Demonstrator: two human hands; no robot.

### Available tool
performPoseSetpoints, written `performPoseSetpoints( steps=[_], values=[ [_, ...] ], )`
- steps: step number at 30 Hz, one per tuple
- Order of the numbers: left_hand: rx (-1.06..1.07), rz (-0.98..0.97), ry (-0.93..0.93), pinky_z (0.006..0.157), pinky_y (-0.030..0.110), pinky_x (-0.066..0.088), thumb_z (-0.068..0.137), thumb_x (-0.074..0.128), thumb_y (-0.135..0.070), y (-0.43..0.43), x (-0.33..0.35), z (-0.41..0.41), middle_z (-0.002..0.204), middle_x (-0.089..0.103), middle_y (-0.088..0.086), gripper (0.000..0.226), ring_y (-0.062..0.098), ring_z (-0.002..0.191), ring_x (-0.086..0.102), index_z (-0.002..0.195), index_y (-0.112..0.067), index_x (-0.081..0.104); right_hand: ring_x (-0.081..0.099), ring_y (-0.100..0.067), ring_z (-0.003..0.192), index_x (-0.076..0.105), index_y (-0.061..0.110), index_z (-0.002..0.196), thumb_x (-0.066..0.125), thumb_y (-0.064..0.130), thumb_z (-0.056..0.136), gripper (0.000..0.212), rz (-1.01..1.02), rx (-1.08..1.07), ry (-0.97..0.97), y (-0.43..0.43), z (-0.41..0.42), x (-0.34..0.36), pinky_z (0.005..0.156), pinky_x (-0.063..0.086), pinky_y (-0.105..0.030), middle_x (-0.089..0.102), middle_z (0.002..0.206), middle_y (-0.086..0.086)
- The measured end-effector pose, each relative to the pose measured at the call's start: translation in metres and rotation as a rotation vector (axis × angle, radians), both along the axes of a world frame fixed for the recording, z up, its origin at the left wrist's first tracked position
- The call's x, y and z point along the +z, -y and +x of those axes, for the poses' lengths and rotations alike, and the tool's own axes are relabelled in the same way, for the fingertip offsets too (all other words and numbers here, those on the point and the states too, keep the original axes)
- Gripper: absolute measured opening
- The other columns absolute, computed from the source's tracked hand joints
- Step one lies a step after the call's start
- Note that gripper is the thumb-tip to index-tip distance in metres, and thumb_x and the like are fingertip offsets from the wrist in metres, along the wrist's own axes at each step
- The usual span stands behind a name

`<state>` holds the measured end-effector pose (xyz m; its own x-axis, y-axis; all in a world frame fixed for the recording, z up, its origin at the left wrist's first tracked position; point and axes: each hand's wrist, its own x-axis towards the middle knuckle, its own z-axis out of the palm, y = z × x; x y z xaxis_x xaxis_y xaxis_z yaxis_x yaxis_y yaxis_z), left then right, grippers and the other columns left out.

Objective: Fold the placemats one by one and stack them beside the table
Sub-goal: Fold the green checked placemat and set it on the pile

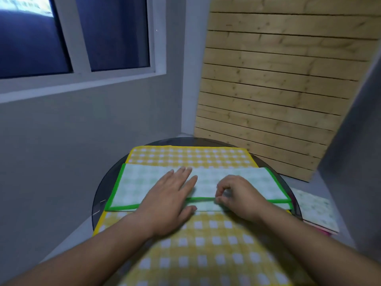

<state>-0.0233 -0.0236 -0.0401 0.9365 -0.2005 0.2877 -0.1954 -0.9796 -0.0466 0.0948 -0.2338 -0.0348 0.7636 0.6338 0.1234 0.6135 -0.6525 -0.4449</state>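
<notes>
A green-edged checked placemat (pixel 142 182) lies folded in half lengthwise across the middle of a round dark table (pixel 103 195). Under it a yellow checked placemat (pixel 191 155) is spread flat and reaches down to the near edge. My left hand (pixel 171 199) presses flat on the green placemat, fingers apart. My right hand (pixel 239 195) pinches the green placemat's near hem between thumb and fingers. To the right, lower than the table top, sits a stack of folded placemats (pixel 315 211), a pale green checked one on top and a pink edge showing beneath.
The table stands in a corner. A grey wall with a window (pixel 61 38) is at the left. A slatted wooden panel (pixel 274 89) leans behind the table at the right. A grey surface (pixel 354 162) rises at the far right.
</notes>
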Motion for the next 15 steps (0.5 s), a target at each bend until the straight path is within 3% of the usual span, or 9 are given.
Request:
performPoseSetpoints(
  steps=[2,4,8,12,15],
  values=[
    [0.057,0.001,-0.137,0.123,0.037,-0.006,0.098,0.03,-0.06,-0.004,-0.01,0.003,0.167,-0.003,0.002,0.072,0.019,0.154,-0.005,0.158,-0.025,0.011,0.056,-0.012,0.103,0.066,0.033,0.069,0.075,0.034,0.075,0.011,0.019,-0.007,-0.036,0.004,-0.003,-0.011,0.093,0.048,-0.037,0.062,0.096,0.016],
    [0.112,-0.007,-0.278,0.123,0.041,-0.011,0.099,0.025,-0.062,-0.009,-0.016,0.006,0.167,-0.009,-0.002,0.07,0.017,0.153,-0.014,0.158,-0.032,0.003,0.053,-0.011,0.109,0.069,0.031,0.074,0.074,0.032,0.079,0.007,0.023,-0.013,-0.048,0.008,-0.007,-0.018,0.096,0.044,-0.035,0.062,0.102,0.015],
    [0.159,-0.093,-0.426,0.122,0.047,-0.01,0.096,0.021,-0.069,-0.016,-0.024,0.012,0.167,-0.007,-0.004,0.071,0.018,0.153,-0.013,0.157,-0.039,0.004,0.049,-0.008,0.112,0.071,0.03,0.078,0.072,0.032,0.084,0.006,0.064,-0.007,-0.054,0.013,-0.009,-0.024,0.098,0.041,-0.03,0.06,0.107,0.017],
    [0.137,-0.109,-0.411,0.122,0.045,-0.012,0.078,0.005,-0.077,-0.019,-0.026,0.011,0.167,-0.004,-0.004,0.086,0.017,0.153,-0.013,0.157,-0.041,0.009,0.046,-0.005,0.116,0.068,0.035,0.076,0.069,0.032,0.086,0.01,0.081,0.016,-0.032,0.014,-0.008,-0.029,0.102,0.039,-0.038,0.056,0.113,0.019],
    [0.102,-0.074,-0.383,0.122,0.042,-0.015,0.082,0.004,-0.075,-0.02,-0.027,0.012,0.167,-0.005,-0.003,0.083,0.016,0.152,-0.016,0.157,-0.04,0.008,0.044,-0.002,0.117,0.063,0.038,0.075,0.067,0.031,0.087,0.013,0.104,0.055,-0.01,0.016,-0.009,-0.032,0.102,0.041,-0.04,0.053,0.115,0.02]
  ],
)
